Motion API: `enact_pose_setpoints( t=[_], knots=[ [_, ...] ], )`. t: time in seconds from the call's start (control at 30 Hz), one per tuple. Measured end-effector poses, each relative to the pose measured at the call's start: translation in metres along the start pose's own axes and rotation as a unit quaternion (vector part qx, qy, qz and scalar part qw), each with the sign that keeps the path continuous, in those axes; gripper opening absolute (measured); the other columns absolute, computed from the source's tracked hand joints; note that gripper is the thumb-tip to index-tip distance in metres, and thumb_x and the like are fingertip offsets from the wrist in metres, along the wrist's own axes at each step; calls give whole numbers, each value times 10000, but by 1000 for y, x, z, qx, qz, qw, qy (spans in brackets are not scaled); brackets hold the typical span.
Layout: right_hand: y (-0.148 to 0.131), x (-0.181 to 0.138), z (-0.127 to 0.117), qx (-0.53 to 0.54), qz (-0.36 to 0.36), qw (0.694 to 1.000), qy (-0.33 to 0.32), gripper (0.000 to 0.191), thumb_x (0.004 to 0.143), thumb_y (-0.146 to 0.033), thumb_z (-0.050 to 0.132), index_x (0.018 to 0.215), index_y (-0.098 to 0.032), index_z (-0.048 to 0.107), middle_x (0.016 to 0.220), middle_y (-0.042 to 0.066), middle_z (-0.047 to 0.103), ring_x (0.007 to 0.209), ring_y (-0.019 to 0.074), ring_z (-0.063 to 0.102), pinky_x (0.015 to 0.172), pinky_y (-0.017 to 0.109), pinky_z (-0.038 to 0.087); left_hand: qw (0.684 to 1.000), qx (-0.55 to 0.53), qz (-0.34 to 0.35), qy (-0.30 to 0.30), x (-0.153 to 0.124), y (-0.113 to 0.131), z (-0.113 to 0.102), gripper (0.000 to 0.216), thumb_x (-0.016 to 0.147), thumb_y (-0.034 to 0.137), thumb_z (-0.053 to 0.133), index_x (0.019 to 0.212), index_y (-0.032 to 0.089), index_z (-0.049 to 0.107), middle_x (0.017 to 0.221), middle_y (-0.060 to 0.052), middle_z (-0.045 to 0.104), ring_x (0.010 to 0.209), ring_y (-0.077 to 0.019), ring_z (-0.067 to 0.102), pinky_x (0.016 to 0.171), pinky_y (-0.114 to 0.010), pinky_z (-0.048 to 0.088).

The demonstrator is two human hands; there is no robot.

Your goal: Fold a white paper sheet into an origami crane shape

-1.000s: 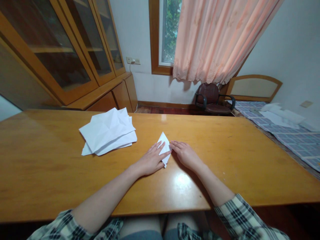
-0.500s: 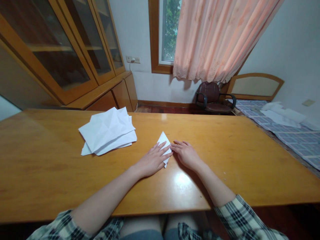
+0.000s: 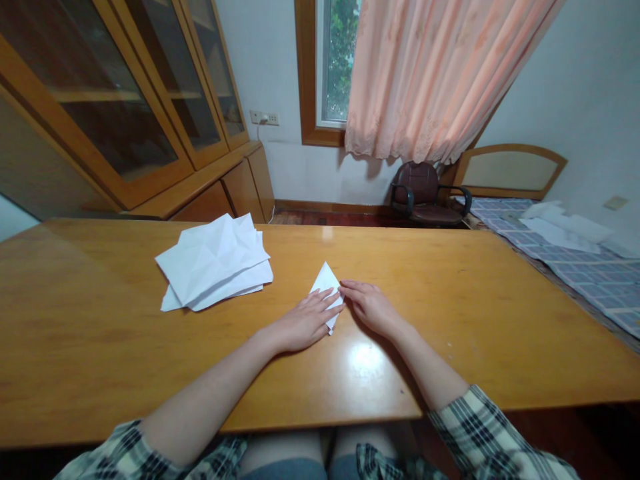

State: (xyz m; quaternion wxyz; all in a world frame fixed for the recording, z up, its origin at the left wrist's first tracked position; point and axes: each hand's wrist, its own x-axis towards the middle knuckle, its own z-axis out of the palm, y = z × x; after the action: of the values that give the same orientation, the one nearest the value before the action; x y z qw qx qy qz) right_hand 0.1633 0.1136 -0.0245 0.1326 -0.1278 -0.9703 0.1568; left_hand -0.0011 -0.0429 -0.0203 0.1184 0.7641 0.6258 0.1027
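Note:
A small white folded paper [image 3: 326, 275] lies on the wooden table, its pointed end away from me. My left hand [image 3: 307, 321] rests flat across its middle, fingers spread, covering much of it. At the paper's right corner, the fingers of my right hand [image 3: 374, 308] are drawn together and bent over the edge, closed on it. The right thumb is mostly hidden. Below my left fingers, the paper's narrow lower tip shows.
A stack of creased white sheets [image 3: 217, 260] lies on the table [image 3: 105, 360] to the left. Behind stand a glass-doored cabinet [image 3: 190, 160] and a dark chair [image 3: 423, 193]. A bed [image 3: 565, 247] with white sheets on it is at the right.
The fingers of my right hand have shifted slightly left onto the paper's right corner. My left fingers have slid down a little, baring more of the paper's upper part.

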Motion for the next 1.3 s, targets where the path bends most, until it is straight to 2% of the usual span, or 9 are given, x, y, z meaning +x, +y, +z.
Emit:
enact_pose_setpoints(
  t=[0.13, 0.27, 0.53, 0.8, 1.1, 1.23, 1.3],
  knots=[
    [-2, 1, 0, -20, 13, 1000, -19, 417, 892, -143, 423, 1281, -234, 539, 1370, 67, 497, 1257, 201, 451, 1020, 404, 349, 1000, 18, -7, -5, 0, 4, -2, 480, 930, 295, 397, 1405, 238, 356, 1526, -69, 222, 1410, -242, 167, 1145, -447, 161],
    [-3, 3, -1, -21, 21, 999, -35, 422, 893, -130, 413, 1272, -261, 546, 1367, 48, 503, 1306, 197, 387, 1032, 417, 328, 999, 34, 0, 17, -1, 11, 3, 458, 933, 274, 380, 1387, 214, 373, 1481, -76, 336, 1386, -212, 252, 1148, -429, 157],
    [-8, 5, -6, -76, 28, 996, -35, 445, 863, -98, 415, 1226, -292, 583, 1424, 30, 433, 1371, 226, 273, 1068, 481, 261, 999, 41, -10, 27, 1, 15, 16, 430, 940, 185, 320, 1359, 157, 410, 1436, -123, 399, 1342, -215, 347, 1108, -398, 272],
    [-10, 3, -7, -91, 49, 994, -34, 458, 865, -116, 418, 1241, -333, 564, 1420, 24, 439, 1363, 245, 288, 1059, 524, 247, 997, 77, -27, 12, -5, 30, 23, 431, 905, 96, 280, 1286, 113, 480, 1373, -149, 477, 1314, -214, 394, 1081, -366, 321],
    [-9, 5, -9, -81, 54, 994, -55, 445, 881, -123, 389, 1243, -310, 567, 1405, 27, 457, 1349, 233, 319, 1059, 504, 257, 980, 183, 52, 54, -27, 46, 28, 362, 881, 37, 334, 1163, 56, 560, 1198, -210, 608, 1167, -248, 555, 968, -358, 453],
    [-9, 5, -8, -78, 53, 994, -59, 428, 904, -151, 370, 1250, -315, 561, 1411, 23, 450, 1351, 230, 312, 1064, 495, 245, 974, 211, 48, 69, -39, 61, 33, 336, 868, 37, 381, 1153, 46, 559, 1186, -220, 612, 1140, -254, 574, 939, -359, 471],
    [-8, 5, -8, -78, 53, 994, -63, 434, 904, -150, 364, 1255, -318, 557, 1417, 19, 443, 1353, 230, 308, 1065, 491, 243, 977, 194, 44, 77, -42, 64, 27, 333, 872, 49, 388, 1159, 46, 557, 1185, -223, 611, 1140, -260, 572, 937, -366, 469]
  ],
)
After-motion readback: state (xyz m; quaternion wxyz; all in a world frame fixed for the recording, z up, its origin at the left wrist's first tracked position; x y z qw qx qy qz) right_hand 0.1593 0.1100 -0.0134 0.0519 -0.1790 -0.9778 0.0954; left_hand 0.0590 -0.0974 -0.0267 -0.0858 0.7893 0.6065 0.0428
